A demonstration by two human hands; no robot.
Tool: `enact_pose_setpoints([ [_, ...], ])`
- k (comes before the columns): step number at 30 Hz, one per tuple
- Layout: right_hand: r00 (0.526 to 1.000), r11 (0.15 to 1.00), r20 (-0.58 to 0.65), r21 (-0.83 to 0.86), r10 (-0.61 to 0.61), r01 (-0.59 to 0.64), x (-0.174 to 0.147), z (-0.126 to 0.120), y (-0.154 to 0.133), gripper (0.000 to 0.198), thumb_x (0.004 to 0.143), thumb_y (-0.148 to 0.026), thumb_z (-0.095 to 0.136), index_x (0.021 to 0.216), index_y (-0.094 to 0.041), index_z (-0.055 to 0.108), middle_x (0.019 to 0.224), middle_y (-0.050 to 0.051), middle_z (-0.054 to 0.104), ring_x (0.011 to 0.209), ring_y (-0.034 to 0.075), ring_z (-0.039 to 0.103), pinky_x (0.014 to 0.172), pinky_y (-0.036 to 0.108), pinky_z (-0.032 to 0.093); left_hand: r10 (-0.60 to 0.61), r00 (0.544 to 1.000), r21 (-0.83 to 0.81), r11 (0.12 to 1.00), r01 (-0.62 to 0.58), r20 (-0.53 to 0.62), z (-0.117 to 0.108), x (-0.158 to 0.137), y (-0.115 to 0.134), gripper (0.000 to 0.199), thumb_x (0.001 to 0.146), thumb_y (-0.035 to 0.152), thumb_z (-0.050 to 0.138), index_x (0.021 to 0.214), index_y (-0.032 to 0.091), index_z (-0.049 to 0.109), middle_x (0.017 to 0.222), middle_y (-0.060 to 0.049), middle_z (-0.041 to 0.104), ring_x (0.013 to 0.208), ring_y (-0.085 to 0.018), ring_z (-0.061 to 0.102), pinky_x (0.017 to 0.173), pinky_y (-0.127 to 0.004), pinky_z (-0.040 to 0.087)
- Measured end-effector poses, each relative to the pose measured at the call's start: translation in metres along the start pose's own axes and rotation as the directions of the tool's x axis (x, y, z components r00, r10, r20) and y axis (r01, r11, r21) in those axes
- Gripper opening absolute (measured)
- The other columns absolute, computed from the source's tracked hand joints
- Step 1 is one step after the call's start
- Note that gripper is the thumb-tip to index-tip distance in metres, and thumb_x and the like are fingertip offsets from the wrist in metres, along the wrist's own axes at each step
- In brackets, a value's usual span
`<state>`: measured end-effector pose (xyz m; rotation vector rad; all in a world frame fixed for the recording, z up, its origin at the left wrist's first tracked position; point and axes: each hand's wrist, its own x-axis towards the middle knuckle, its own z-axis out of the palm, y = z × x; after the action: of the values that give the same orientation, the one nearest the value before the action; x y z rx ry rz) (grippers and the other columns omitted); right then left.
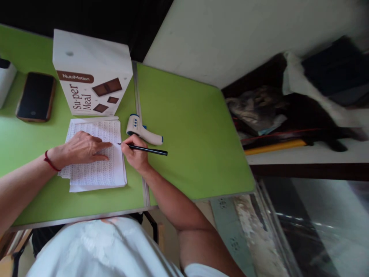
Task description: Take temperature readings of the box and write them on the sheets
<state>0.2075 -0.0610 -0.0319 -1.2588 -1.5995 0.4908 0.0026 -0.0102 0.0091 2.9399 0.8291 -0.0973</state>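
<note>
A stack of white paper sheets (98,175), covered in rows of small handwriting or print, lies on the green table. Flat across the upper part of the sheets rests my left hand (86,148), index finger stretched toward the right margin and thumb apart. My right hand (135,153) grips a black pen (154,151) at the right edge of the paper. The pen's tip touches or hovers just over the page, close to my left fingertip; I cannot tell which. Just beyond my right hand lies a white and blue infrared thermometer (144,130).
A white box (92,57) printed "NutriMotion Su-per Meal" stands behind the papers. Left of it lies a dark smartphone (37,96), with a white object (5,80) at the far left. The green table (196,134) has a metal seam. Cloths (259,107) and bags fill a ledge at right.
</note>
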Motion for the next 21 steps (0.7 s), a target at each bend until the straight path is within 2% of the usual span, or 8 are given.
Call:
enact_pose_setpoints([
  [3,0.998,0.999,0.032,-0.029,-0.045,0.046,-0.0008,0.0009,0.0003,0.020,0.083,-0.026,0.053,0.064,-0.022,0.049,0.055,-0.006,0.053,0.049,0.008,0.047,0.050,0.021,0.039,0.038,0.999,0.000,0.999,-0.038,-0.013,0.0029,-0.0001,-0.0016,0.047,0.092,0.053,0.052,0.128,0.024,0.059,0.074,-0.003,0.068,0.057,-0.016,0.058,0.048,-0.028,0.017],
  [13,0.997,0.998,0.079,-0.065,0.007,-0.002,-0.0030,0.0008,0.0007,0.020,0.084,-0.028,0.053,0.066,-0.021,0.049,0.058,-0.005,0.055,0.051,0.009,0.049,0.052,0.022,0.041,0.072,0.993,-0.013,0.997,-0.073,-0.098,0.0073,0.0001,-0.0020,0.046,0.091,0.053,0.053,0.124,0.022,0.062,0.070,-0.003,0.068,0.054,-0.015,0.057,0.046,-0.028,0.017],
  [21,0.996,0.997,0.090,-0.075,0.028,-0.021,-0.0024,0.0011,-0.0013,0.020,0.083,-0.028,0.054,0.064,-0.022,0.048,0.057,-0.004,0.054,0.052,0.010,0.048,0.053,0.023,0.041,0.047,0.998,-0.016,0.999,-0.047,-0.033,0.0036,0.0006,-0.0010,0.048,0.092,0.053,0.051,0.128,0.023,0.059,0.073,-0.003,0.068,0.057,-0.015,0.058,0.046,-0.028,0.018],
])
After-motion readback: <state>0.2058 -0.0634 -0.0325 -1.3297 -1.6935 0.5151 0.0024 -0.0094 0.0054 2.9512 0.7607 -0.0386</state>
